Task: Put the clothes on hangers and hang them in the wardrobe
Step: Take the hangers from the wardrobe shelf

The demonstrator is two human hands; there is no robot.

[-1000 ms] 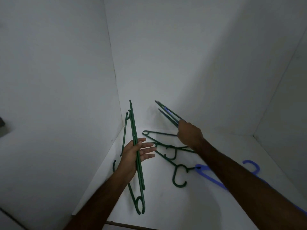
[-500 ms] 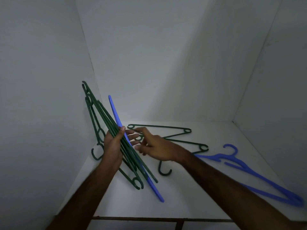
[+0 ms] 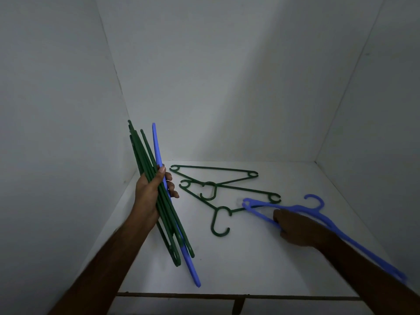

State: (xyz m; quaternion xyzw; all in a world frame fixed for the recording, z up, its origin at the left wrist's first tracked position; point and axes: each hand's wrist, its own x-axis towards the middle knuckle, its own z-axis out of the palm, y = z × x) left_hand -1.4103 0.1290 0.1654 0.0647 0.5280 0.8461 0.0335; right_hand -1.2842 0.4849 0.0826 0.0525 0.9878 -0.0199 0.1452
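The left hand (image 3: 151,196) is gripping a bundle of thin green plastic hangers (image 3: 156,196) together with one long blue plastic hanger (image 3: 159,160). The fingers are curling around the far side of the bundle and the thumb is pressing on the near side, so this hand is closed firmly on it. The bundle is standing steeply, with its lower ends hanging just above the white shelf floor of the wardrobe (image 3: 261,264), close to its left wall.

The right hand (image 3: 293,228) is lying on the shelf floor, to the right of the bundle and well apart from it. It is holding another blue plastic hanger (image 3: 302,209); the fingers are bent around the lower arm of it, though they are partly hidden behind the knuckles. This hanger is a little blurred.

Two green plastic hangers (image 3: 216,178) are lying flat on the shelf floor between the bundle and the right hand, one crossing over the other. The tip of the blue hanger seems to be touching the lower green one. No clothes are visible here.

In my judgement, the step now is collecting the hangers. To do it well, the right hand should be lifting the blue hanger clear before pulling, so its end is not catching the green hook near it. Then it should be laid parallel to the bundle, hooks on the same side, while the left hand is opening only a little.
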